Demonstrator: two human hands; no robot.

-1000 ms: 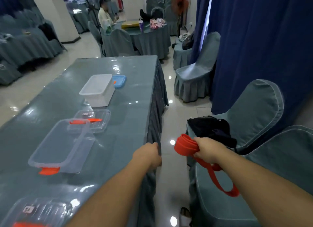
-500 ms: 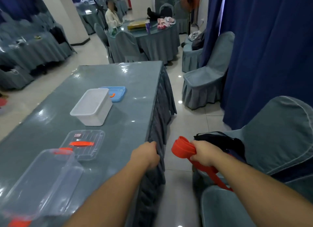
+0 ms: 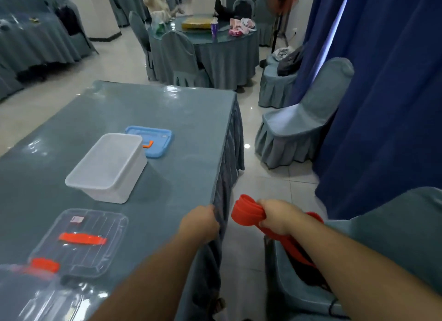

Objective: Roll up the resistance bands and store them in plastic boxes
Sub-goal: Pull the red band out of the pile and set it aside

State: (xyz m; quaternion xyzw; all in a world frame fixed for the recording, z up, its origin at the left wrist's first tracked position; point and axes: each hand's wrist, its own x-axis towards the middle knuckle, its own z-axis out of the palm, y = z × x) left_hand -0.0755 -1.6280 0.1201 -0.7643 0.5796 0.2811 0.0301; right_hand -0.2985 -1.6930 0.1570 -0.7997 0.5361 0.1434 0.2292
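I see the long table [image 3: 181, 134] carrying one white box [image 3: 107, 167], one clear lid [image 3: 81, 241], one blue lid [image 3: 153, 141], and a second clear box [image 3: 28, 294] at my near edge. My left hand [image 3: 199, 223] is curled over the table's edge, gripping cloth. My right hand [image 3: 278, 216] is clenched around one red resistance band [image 3: 247, 211]: the rolled part juts out left of the fist, the loose tail trails back under my forearm.

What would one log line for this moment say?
right hand: grips partly rolled red band | left hand: on table edge | white box: open, empty
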